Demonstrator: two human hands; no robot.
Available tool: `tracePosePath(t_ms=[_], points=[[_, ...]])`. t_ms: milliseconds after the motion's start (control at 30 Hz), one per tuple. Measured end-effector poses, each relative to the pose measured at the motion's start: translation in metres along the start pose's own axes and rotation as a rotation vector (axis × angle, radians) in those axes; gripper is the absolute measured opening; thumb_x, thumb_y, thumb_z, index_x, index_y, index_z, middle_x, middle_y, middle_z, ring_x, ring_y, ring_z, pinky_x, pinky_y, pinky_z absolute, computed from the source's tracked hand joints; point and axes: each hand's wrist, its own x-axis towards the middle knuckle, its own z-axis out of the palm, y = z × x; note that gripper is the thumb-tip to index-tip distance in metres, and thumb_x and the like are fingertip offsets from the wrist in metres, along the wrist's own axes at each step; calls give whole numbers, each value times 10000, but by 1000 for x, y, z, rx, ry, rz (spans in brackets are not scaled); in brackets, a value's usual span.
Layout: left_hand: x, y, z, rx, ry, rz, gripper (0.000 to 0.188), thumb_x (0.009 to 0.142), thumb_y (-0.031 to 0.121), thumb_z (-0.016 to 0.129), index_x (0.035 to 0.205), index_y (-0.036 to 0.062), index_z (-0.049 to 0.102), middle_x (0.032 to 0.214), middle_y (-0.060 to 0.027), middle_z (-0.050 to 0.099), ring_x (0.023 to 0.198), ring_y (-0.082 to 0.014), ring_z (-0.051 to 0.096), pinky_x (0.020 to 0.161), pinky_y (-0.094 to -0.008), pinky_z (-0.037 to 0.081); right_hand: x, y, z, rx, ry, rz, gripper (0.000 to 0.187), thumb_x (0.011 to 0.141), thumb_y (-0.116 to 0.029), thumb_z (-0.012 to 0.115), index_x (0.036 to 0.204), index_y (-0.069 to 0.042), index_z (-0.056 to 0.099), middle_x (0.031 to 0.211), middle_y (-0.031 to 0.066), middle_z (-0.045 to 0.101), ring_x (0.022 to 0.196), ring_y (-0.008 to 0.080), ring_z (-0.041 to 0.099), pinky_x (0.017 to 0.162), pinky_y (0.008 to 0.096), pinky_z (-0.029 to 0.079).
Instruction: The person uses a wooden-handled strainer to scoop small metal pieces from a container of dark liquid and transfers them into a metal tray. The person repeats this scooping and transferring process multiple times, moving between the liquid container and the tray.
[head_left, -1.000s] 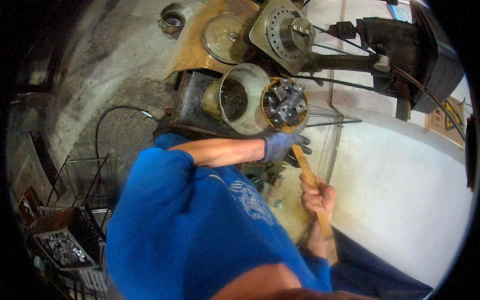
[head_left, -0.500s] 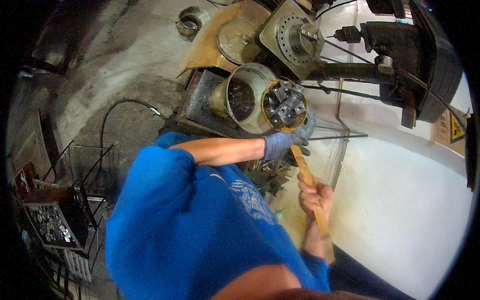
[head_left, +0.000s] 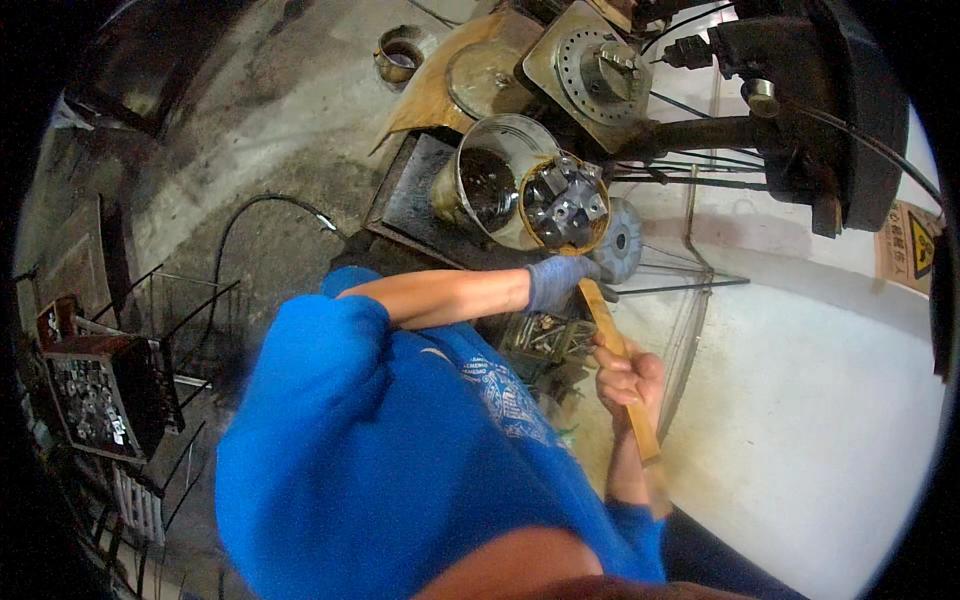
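My gloved left grip [head_left: 562,283] closed around the upper end of a flat wooden handle [head_left: 604,318], my bare right grip [head_left: 630,376] curled around it lower down, the round basket [head_left: 569,251] at its top holding metal blocks [head_left: 563,210], near the metal bucket [head_left: 527,148]

A pale, stained wall [head_left: 800,400] brightens the right side, a yellow-and-black warning sign [head_left: 915,248] above. Grey, blotchy floor [head_left: 280,160] spreads across the dimmer left.

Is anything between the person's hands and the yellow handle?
Nothing visible. The bare right hand wraps around the yellow handle; the gloved left hand meets its far end, by the basket of metal parts. The bucket stands beyond both hands.
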Motion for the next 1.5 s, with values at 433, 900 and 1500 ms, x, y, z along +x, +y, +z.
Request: tracePosePath(t_ms=[433,900,1500], points=[[11,-14,-10,153,4,184,190,823,113,463,947,1,553,906,-129,611,807,-220,587,748,-338,480,-9,2,-4,-57,18,1,541,690,-30,593,1149,60,321,720,26,354,535,89,385,408,246,373],[-36,-6,18,726,-48,498,194,780,215,537,922,88,574,887,-109,610,834,-240,575,722,-386,463,-13,10,3,-22,-86,19,534,709,-53,586,1142,72,299,723,41,363,524,101,396,404,267,373],[-247,98,-84,340,215,762,245,809,112,497,1034,31,548,994,-114,601,927,-219,572,823,-332,453,200,118,93,-207,-153,503,555,748,-90,568,1161,103,251,776,70,353,571,124,389,459,272,387]])
